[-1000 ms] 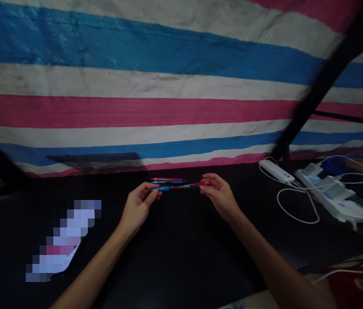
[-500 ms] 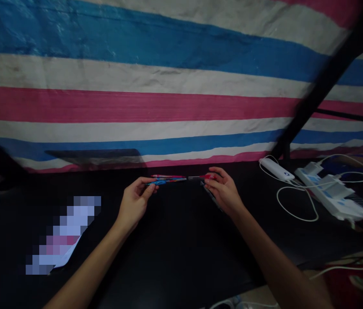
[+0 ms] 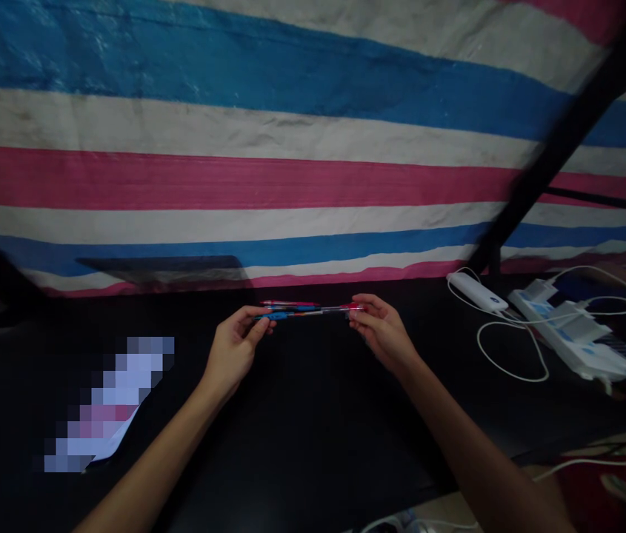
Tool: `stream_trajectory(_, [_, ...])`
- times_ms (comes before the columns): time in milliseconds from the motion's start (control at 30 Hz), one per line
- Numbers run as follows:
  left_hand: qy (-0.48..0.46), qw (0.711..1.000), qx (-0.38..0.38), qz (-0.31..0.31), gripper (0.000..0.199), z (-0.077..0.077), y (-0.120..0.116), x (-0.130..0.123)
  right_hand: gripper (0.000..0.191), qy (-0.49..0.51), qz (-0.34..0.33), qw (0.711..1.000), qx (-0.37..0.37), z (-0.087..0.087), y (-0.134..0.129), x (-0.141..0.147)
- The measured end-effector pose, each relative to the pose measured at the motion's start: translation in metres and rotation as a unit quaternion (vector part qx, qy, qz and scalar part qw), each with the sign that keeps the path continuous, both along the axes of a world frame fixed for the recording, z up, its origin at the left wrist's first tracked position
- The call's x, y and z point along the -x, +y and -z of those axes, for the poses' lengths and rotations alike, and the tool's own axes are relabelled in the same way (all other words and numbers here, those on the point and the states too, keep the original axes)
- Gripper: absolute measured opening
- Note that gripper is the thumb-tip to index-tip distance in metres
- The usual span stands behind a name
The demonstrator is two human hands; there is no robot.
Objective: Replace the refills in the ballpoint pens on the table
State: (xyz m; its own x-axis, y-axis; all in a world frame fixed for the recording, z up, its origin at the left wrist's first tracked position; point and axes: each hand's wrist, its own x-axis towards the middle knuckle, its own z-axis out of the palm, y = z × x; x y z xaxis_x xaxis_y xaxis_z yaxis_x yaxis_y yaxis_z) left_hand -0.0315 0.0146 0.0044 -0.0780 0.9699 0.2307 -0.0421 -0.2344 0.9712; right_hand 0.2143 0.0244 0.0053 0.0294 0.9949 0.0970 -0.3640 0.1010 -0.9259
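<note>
Two hands share one pen (image 3: 310, 314) above the dark surface (image 3: 301, 429): left hand (image 3: 233, 354) grip pinches its blue end, right hand (image 3: 382, 334) grip pinches its red end.

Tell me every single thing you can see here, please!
pen: one, blue end and red end, held level between both hands
other pens: a few, red and blue, just behind the held pen
table: one, black, underneath
striped sheet: one, blue, white and pink, hanging behind
power bank: one, white, far right
power strip: one, white, right edge
cables: several, white, right side
blurred patch: one, lower left
left hand: pinches the blue end
right hand: pinches the red end
</note>
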Motion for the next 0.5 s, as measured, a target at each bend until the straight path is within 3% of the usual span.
stream_trajectory(367, [0.013,1.000,0.000,0.003,0.024,0.0005,-0.0003,-0.0012,0.030,-0.023,-0.008,1.000,-0.006,-0.0020,-0.0024,-0.0001])
stream_trajectory(500, [0.032,0.999,0.004,0.029,0.023,0.0000,-0.0038,-0.0055,0.027,-0.065,-0.016,0.998,-0.012,0.0014,-0.0039,0.0049])
